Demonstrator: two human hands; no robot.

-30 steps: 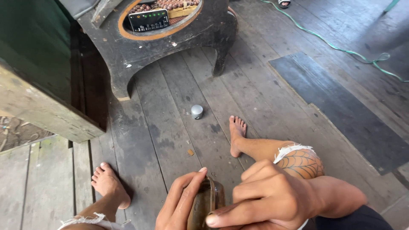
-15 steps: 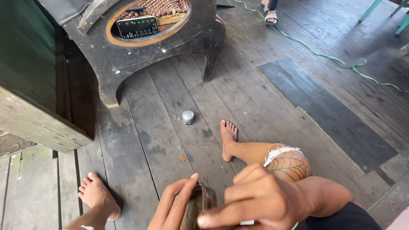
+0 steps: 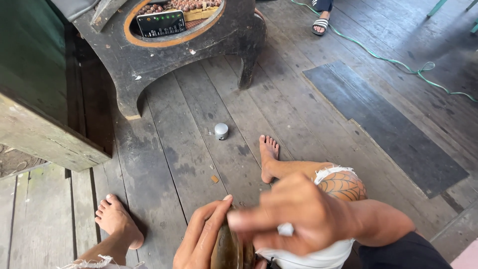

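Note:
I sit on a wooden plank floor with my bare feet out in front. My left hand [image 3: 201, 236] cups a dark brown, shell-like object [image 3: 226, 249] at the bottom edge of the head view. My right hand [image 3: 294, 214] hovers over it, blurred, fingers curled, with a small white piece [image 3: 285, 229] pinched under the fingers. A small silver metal cap [image 3: 221, 130] lies on the planks between my feet and the stool.
A dark wooden stool with a round cut-out [image 3: 174, 45] stands ahead, holding a black device and brown beads. A green cabinet [image 3: 40, 89] is at left. A dark mat [image 3: 388, 124], a green cord [image 3: 393, 57] and another person's sandalled foot [image 3: 321, 22] are at right.
The camera has tilted down and the view shifted. My right hand has moved across the shell-like object and is now blurred; the left hand still cups the object.

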